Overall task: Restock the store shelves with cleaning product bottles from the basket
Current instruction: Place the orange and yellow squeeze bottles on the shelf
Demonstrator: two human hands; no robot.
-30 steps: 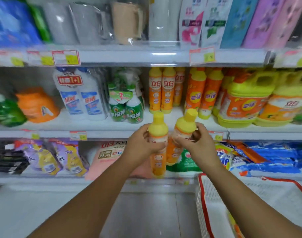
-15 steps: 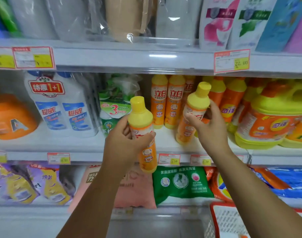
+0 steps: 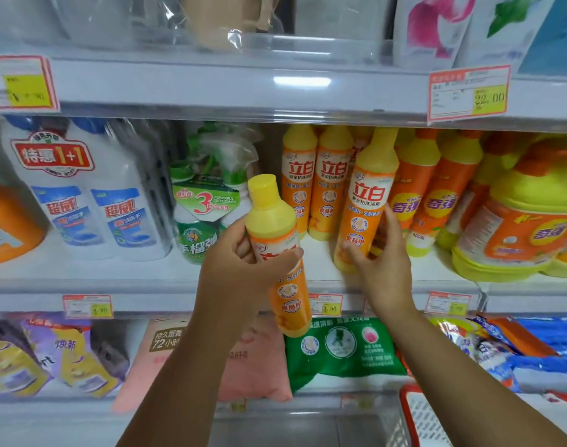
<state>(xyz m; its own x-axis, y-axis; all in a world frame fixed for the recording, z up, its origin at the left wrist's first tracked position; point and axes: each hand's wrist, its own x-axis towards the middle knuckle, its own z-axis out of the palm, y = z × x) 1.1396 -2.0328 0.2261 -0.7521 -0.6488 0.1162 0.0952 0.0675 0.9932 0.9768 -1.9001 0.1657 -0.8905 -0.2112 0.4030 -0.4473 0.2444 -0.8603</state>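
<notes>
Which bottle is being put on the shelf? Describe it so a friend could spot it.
Look at the middle shelf, in its row of yellow-capped orange bottles. Just right of the two upright ones is the tilted bottle, gripped low by the right hand. Unlike its neighbours it leans; the left hand holds a spare bottle out in front.

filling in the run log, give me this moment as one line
step: shelving | right hand: grips orange bottle, tilted, at middle shelf | left hand: holds second orange bottle in front of shelf
</notes>
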